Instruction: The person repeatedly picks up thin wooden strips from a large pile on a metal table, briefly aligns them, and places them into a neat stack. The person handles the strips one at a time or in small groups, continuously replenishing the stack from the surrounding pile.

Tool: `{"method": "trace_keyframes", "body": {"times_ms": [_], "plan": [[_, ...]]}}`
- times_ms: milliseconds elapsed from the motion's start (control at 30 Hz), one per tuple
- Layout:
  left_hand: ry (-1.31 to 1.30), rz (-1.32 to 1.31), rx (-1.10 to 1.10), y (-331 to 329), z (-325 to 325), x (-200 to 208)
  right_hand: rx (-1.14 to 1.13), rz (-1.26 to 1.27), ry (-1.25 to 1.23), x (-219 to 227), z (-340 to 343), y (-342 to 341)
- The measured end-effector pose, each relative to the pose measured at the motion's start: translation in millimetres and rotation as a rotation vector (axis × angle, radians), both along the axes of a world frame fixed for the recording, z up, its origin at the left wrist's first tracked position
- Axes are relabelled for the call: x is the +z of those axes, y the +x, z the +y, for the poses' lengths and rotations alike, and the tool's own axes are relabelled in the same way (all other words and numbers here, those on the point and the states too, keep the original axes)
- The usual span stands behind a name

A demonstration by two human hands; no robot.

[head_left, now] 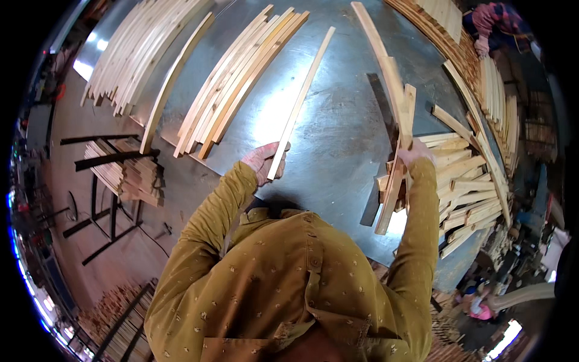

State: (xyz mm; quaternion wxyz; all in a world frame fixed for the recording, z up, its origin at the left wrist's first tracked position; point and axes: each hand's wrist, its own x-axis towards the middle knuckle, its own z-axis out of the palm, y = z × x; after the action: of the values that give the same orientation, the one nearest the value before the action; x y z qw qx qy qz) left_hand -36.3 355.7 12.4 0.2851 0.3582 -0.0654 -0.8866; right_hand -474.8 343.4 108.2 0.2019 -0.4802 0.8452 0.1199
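My left hand (263, 163), in a pale pinkish glove, is closed around the near end of a slim wooden strip (304, 99). That strip slants away over the shiny metal table (325, 163). On the right, my right hand (416, 153) grips the near end of a wooden strip (392, 90) among others that cross there; its fingers are partly hidden by the wood. Just beside it lies a jumbled pile of short wooden pieces (461, 175). A shorter strip (391, 196) sticks out toward me below that hand.
Several strips (241, 78) lie side by side left of centre, with a single strip (175, 81) and a larger row (142, 51) farther left. A black metal stand (111, 211) holds wood beside the table. Another person's hand (481, 47) is at the far right stacks.
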Motion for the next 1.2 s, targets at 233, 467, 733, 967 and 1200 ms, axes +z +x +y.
{"method": "trace_keyframes", "body": {"times_ms": [233, 467, 733, 967, 1200], "plan": [[-0.068, 0.075, -0.048, -19.6, -5.2, 11.9, 0.084, 0.145, -0.618, 51.2, 37.4, -43.8], [0.333, 1.237, -0.104, -79.7, -11.7, 66.1, 0.331, -0.334, -0.888, -11.6, -19.3, 40.1], [-1.318, -0.996, -0.242, -74.9, 8.1, 114.5, 0.165, -0.95, -0.381, -13.8, 7.4, 144.1], [-1.183, -1.187, -1.923, -106.6, -54.4, 172.2, 0.547, -0.59, -0.438, 18.2, 94.1, 85.7], [-0.703, -1.076, -1.03, -56.3, -24.1, 104.8, -0.297, -0.109, -0.38, -65.6, 211.4, 75.0]]}}
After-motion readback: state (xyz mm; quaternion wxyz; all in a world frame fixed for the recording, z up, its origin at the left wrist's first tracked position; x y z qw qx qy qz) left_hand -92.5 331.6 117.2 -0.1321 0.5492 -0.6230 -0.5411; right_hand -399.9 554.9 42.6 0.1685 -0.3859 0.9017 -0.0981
